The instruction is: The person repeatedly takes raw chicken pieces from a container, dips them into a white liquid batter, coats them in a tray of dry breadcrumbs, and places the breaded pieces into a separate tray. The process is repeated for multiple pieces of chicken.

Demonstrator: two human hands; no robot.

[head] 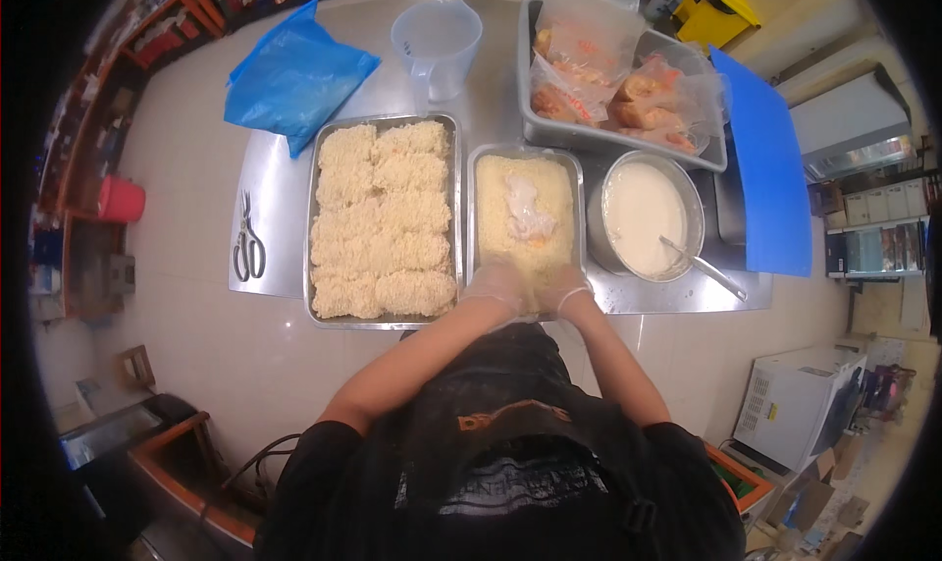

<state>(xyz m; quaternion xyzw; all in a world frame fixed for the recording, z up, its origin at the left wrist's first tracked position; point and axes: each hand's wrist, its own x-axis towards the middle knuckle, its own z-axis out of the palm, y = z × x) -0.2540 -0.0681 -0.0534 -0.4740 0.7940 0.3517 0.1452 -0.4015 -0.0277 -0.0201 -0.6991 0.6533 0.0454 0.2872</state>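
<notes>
Both my hands wear clear plastic gloves and are sunk into the near end of a metal tray of breadcrumbs (491,185). My left hand (499,285) is at the tray's left side, my right hand (563,288) at its right; crumbs and blur hide the fingers. A batter-coated piece of meat (528,211) lies on the crumbs beyond my hands. To the left, a larger metal tray (458,215) bears rows of crumbed pieces (379,222). On the right stands a metal pot of pale batter (640,207) with a metal utensil (706,266) leaning in it.
Scissors (249,241) lie at the table's left. Behind the trays are a blue plastic bag (294,82), a clear measuring jug (438,46) and a grey tub (625,140) with bagged meat (647,104). A blue board (769,171) stands at the right, beyond the pot.
</notes>
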